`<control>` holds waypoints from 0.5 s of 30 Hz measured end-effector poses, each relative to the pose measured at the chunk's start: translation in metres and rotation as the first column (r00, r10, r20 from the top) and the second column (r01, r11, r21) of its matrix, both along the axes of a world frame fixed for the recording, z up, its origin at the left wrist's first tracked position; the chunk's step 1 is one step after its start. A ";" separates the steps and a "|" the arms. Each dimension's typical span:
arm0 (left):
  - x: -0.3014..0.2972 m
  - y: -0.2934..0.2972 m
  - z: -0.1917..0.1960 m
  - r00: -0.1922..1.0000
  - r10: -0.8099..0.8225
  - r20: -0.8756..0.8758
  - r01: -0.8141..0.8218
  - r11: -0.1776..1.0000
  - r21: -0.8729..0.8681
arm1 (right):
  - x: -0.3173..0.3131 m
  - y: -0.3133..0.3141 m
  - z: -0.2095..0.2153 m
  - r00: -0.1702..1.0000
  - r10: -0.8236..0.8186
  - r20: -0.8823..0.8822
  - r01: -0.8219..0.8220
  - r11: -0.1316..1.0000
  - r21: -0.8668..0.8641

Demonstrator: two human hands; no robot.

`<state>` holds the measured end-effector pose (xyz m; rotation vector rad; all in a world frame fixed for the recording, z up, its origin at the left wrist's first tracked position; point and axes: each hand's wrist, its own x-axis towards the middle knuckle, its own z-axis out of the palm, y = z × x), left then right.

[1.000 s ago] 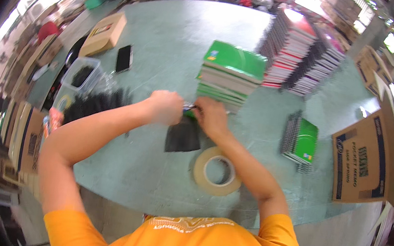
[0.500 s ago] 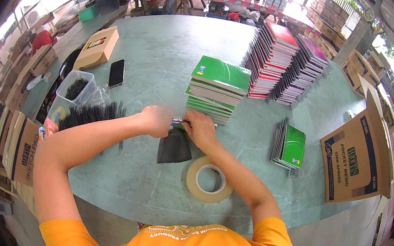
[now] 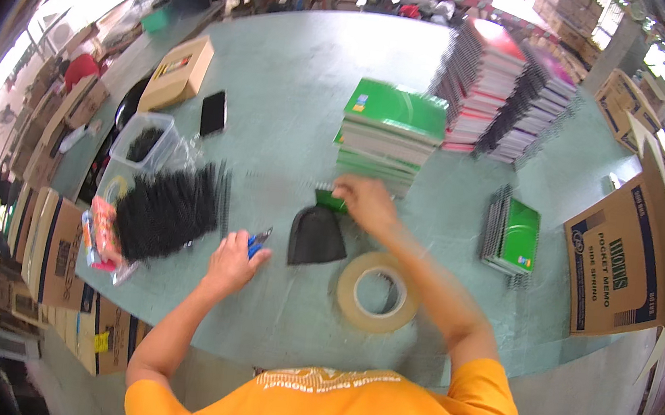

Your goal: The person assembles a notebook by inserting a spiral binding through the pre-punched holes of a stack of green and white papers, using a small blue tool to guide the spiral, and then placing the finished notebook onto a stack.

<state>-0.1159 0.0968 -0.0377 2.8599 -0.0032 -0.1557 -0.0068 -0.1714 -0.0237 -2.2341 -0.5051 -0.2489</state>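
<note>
Left hand (image 3: 231,264): fingers closed on blue-handled pliers (image 3: 257,242) | right hand (image 3: 364,201): fingers gripping small green notebook (image 3: 330,199) | done: one green stack (image 3: 390,133) far | left: loose black spirals (image 3: 166,208) unused on desk (image 3: 294,106).

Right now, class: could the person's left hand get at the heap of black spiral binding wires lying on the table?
Probably yes. The left hand, gripping blue-handled pliers, lies just right of the heap of black spiral binding wires, with only bare table between them.
</note>
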 end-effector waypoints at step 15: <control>0.046 -0.093 0.052 0.903 0.010 0.430 0.242 0.814 -0.528 | 0.008 -0.081 -0.019 0.941 0.065 -0.331 -0.027 0.993 0.118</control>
